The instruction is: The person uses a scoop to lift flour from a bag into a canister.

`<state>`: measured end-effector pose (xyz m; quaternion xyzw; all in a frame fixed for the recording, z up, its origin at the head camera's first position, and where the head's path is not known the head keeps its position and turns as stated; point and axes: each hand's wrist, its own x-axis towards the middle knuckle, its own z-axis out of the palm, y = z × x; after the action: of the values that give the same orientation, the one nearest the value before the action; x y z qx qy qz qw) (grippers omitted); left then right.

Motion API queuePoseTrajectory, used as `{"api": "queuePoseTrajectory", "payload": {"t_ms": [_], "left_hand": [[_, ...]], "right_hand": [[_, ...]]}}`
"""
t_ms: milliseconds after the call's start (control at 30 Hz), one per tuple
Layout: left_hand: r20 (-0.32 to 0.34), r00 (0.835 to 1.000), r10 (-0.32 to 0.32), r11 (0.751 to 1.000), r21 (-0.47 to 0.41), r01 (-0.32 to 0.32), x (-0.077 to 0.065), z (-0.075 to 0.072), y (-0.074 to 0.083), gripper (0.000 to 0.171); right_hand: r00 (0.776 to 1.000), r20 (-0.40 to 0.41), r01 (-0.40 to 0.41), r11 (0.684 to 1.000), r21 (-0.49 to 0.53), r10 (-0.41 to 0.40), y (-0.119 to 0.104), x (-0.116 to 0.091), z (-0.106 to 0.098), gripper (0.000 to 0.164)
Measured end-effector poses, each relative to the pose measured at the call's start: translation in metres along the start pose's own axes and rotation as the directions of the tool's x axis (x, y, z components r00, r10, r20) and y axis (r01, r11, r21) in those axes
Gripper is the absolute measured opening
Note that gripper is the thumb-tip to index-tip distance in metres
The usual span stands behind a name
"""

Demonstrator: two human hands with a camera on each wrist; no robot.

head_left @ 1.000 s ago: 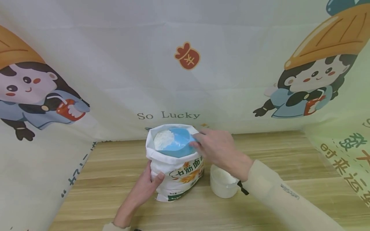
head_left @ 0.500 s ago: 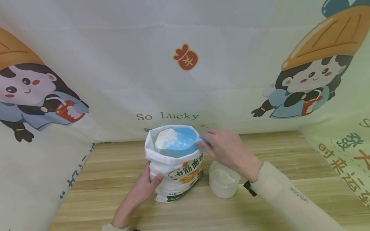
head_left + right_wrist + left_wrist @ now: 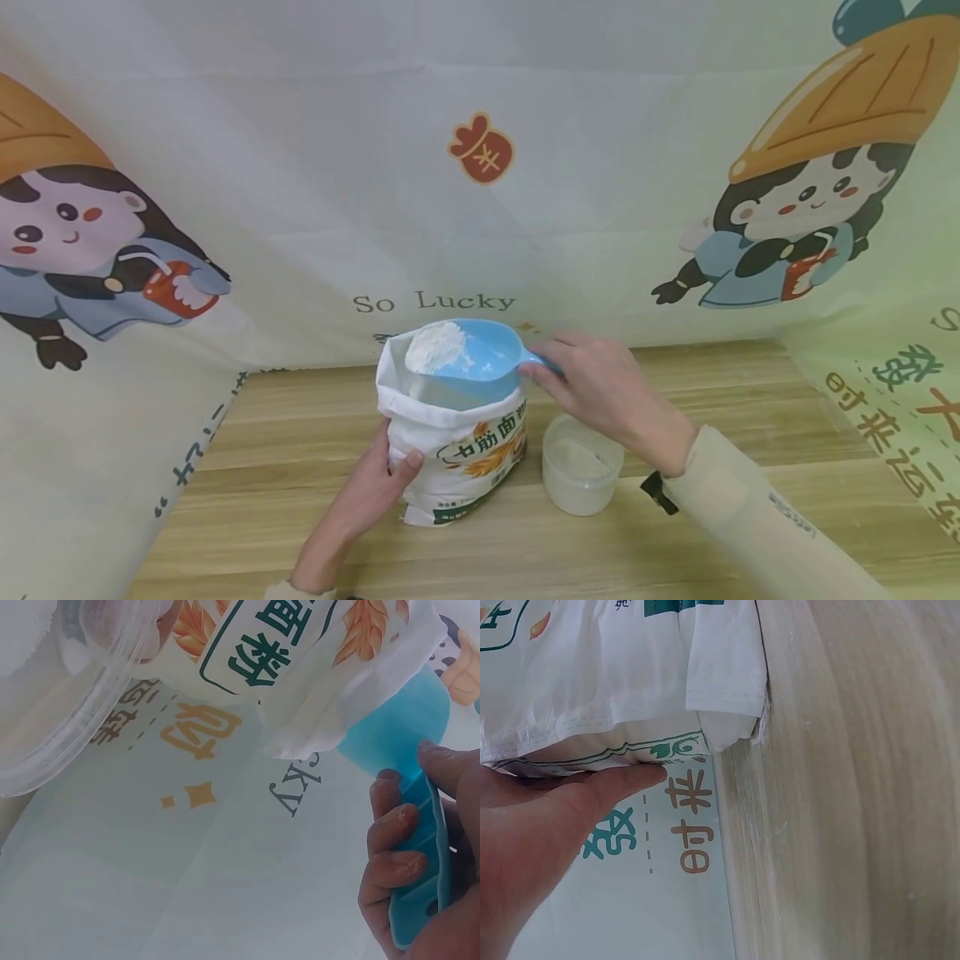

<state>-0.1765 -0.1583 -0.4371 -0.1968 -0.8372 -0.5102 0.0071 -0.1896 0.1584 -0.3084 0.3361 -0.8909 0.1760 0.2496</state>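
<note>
A white paper flour bag [image 3: 431, 446] with a folded-down rim stands upright on the wooden table. My left hand [image 3: 381, 473] holds it low on its left side, thumb on the front; the other fingers are mostly hidden. With curled fingers my right hand [image 3: 611, 392] grips the ribbed handle of a blue scoop [image 3: 498, 350], also seen in the right wrist view, where flour dusts my fingertips [image 3: 405, 866]. A heap of flour [image 3: 437, 346] lies in the front of the scoop, level with the bag's opening.
A clear round plastic tub [image 3: 581, 492] with white powder inside stands right of the bag, below my right forearm. Printed cloth [image 3: 600, 208] hangs behind and at both sides of the wooden table [image 3: 262, 467].
The scoop has risen and drawn slightly right, bringing its loaded bowl up out of the bag's mouth. My right hand has shifted right with it; my left hand keeps its place.
</note>
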Motion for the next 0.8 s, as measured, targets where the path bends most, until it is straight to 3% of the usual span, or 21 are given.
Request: {"api": "queuePoseTrajectory", "payload": {"t_ms": [433, 800], "left_hand": [[-0.004, 1.000, 0.000, 1.000, -0.001, 0.000, -0.001, -0.001, 0.000, 0.099], [-0.009, 1.000, 0.000, 1.000, 0.002, 0.000, -0.001, -0.001, -0.001, 0.098]], "right_hand": [[0.998, -0.041, -0.035, 0.998, 0.050, 0.037, 0.006, -0.005, -0.008, 0.023], [0.990, -0.136, 0.036, 0.998, 0.051, -0.029, 0.009, -0.013, -0.008, 0.017]]}}
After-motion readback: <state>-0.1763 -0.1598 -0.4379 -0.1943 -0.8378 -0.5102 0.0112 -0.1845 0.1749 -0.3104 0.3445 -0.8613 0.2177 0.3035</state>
